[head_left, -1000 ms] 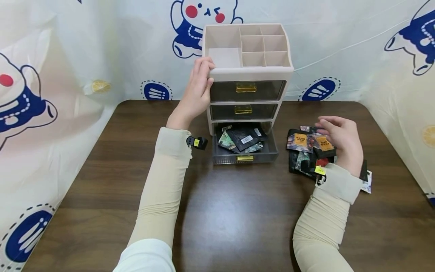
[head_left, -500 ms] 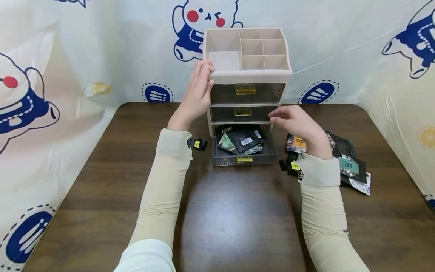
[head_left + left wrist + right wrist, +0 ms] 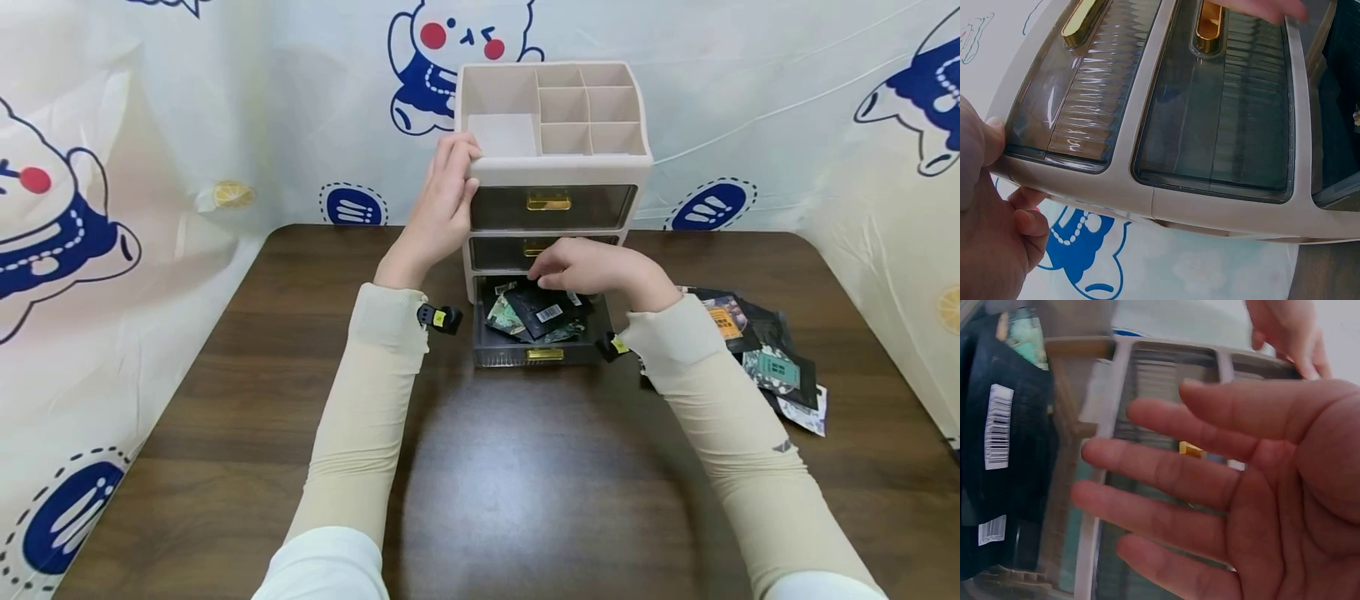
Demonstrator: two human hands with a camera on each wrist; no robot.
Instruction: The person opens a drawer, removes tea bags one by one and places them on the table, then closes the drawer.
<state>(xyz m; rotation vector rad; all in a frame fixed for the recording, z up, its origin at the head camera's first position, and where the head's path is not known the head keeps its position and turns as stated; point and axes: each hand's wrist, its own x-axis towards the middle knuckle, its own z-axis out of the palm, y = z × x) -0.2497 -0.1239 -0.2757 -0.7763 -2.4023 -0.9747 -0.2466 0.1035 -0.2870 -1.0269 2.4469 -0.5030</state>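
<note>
A cream desktop drawer organizer (image 3: 562, 172) with smoky clear drawers and gold handles stands at the back of the table. My left hand (image 3: 437, 207) grips its upper left corner, the thumb (image 3: 992, 140) on the front edge and fingertips at the side. The bottom drawer (image 3: 498, 356) is pulled out and holds several dark sachets (image 3: 553, 311) with barcode labels. Above this drawer, in front of the middle one, hovers my right hand (image 3: 600, 268). Its fingers are spread and loosely extended in the right wrist view, palm showing and nothing held.
A pile of sachets (image 3: 780, 367), black with coloured labels, lies right of the organizer, partly behind my right forearm. Divided compartments (image 3: 564, 107) form the organizer's top. A patterned curtain (image 3: 300, 100) hangs behind the dark wooden table (image 3: 517, 492).
My right hand has moved left from over the sachet pile, past the organizer's right side, to above the bottom drawer. The left hand keeps its hold on the corner.
</note>
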